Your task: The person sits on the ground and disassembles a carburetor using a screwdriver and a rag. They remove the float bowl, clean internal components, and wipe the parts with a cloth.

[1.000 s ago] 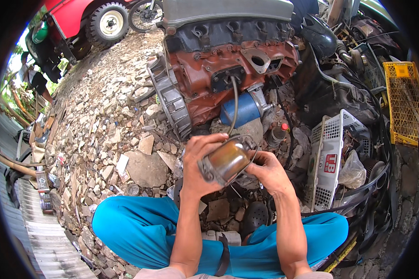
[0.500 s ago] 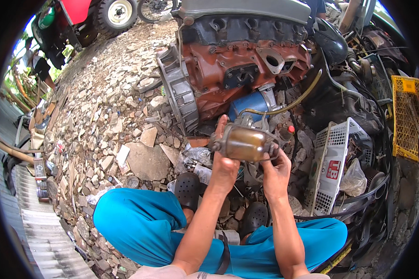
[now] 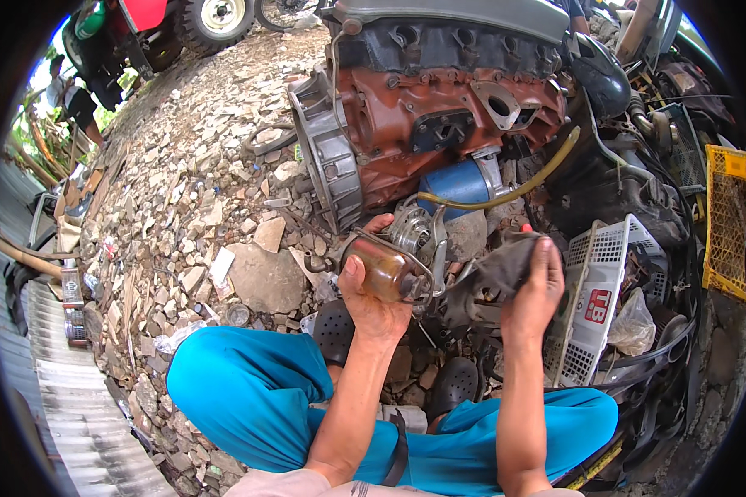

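My left hand (image 3: pixel 368 305) is wrapped around a mechanical fuel pump with an amber-stained glass bowl (image 3: pixel 379 270). The pump's metal body (image 3: pixel 414 232) points away from me, and a wire bail runs around the bowl. To the right, my right hand (image 3: pixel 538 291) pinches a dark grey rag (image 3: pixel 506 268), which hangs down toward the left, apart from the pump. Just beyond the hands stands a red-brown engine block (image 3: pixel 389 132) with a blue oil filter (image 3: pixel 454 184). A yellowish hose (image 3: pixel 547 172) curves in front of the filter.
On my right a white plastic crate (image 3: pixel 584 331) leans tilted among parts, with a yellow crate (image 3: pixel 728 224) farther right. Broken stones and a flat slab (image 3: pixel 265 277) cover the ground at left. Corrugated sheet metal (image 3: pixel 75 406) edges the far left. A vehicle wheel (image 3: pixel 221 13) shows at the back.
My right hand has come off the pump and moved right, with the dark rag now plainly in it. My left hand has shifted left and turned the pump, its bowl end now toward me.
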Action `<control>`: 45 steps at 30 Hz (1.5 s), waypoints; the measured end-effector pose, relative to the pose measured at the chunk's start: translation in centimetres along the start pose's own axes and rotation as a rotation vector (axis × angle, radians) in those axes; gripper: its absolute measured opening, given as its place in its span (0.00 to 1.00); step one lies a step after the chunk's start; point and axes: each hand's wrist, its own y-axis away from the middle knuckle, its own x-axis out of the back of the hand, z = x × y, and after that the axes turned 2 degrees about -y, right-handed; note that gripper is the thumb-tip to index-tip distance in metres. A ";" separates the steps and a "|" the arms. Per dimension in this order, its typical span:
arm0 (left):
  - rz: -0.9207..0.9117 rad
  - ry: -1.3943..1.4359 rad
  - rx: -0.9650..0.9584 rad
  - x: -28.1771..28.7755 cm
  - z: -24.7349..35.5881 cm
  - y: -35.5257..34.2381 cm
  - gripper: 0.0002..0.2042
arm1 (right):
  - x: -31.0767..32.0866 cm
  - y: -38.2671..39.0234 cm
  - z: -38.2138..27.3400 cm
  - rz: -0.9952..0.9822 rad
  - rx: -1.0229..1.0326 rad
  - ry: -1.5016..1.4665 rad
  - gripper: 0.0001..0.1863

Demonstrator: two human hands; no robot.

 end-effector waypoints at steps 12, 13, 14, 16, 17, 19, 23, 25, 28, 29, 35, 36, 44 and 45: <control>0.135 -0.276 -0.020 -0.7 -0.4 0.1 0.30 | -2.1 4.3 -0.7 -0.928 0.645 0.802 0.13; 0.153 -0.335 -0.026 -0.7 -0.4 0.1 0.29 | -2.0 4.3 -0.6 -0.961 0.663 0.866 0.13; 0.162 -0.361 -0.007 -0.7 -0.4 0.1 0.28 | -1.9 4.2 -0.5 -0.996 0.676 0.931 0.14; 0.179 -0.412 0.029 -0.5 0.0 -0.2 0.27 | -1.6 4.4 0.4 -1.008 0.682 0.965 0.15; 0.189 -0.410 0.045 -0.3 0.0 -0.3 0.26 | -1.4 4.6 1.5 -0.982 0.677 0.936 0.16; 0.183 -0.416 0.058 -0.1 -0.4 -0.3 0.26 | -0.9 4.6 3.1 -0.920 0.664 0.861 0.16; 0.230 -0.431 0.030 0.0 -0.5 0.0 0.26 | -1.6 5.5 3.6 -0.782 0.793 0.877 0.13; 0.224 -0.433 -0.006 0.2 -0.7 0.0 0.25 | -1.8 6.1 3.3 -0.713 0.820 0.941 0.12; 0.221 -0.431 -0.055 0.3 -0.9 -0.1 0.25 | -1.8 6.6 3.4 -0.658 0.809 0.982 0.13; 0.221 -0.430 -0.066 0.3 -1.0 -0.1 0.25 | -1.7 6.8 3.4 -0.647 0.817 1.004 0.13; 0.243 -0.523 -0.131 0.1 -1.1 0.1 0.24 | -2.0 7.2 3.0 -0.585 0.855 1.067 0.13; 0.254 -0.504 -0.130 0.0 -1.1 0.2 0.24 | -2.0 7.3 2.9 -0.578 0.850 1.059 0.13; 0.292 -0.313 -0.018 -1.4 0.1 0.3 0.25 | -1.7 5.5 2.1 -0.663 0.777 0.776 0.16; 0.284 -0.295 -0.005 -1.5 0.2 0.4 0.25 | -1.6 5.2 1.9 -0.677 0.747 0.742 0.16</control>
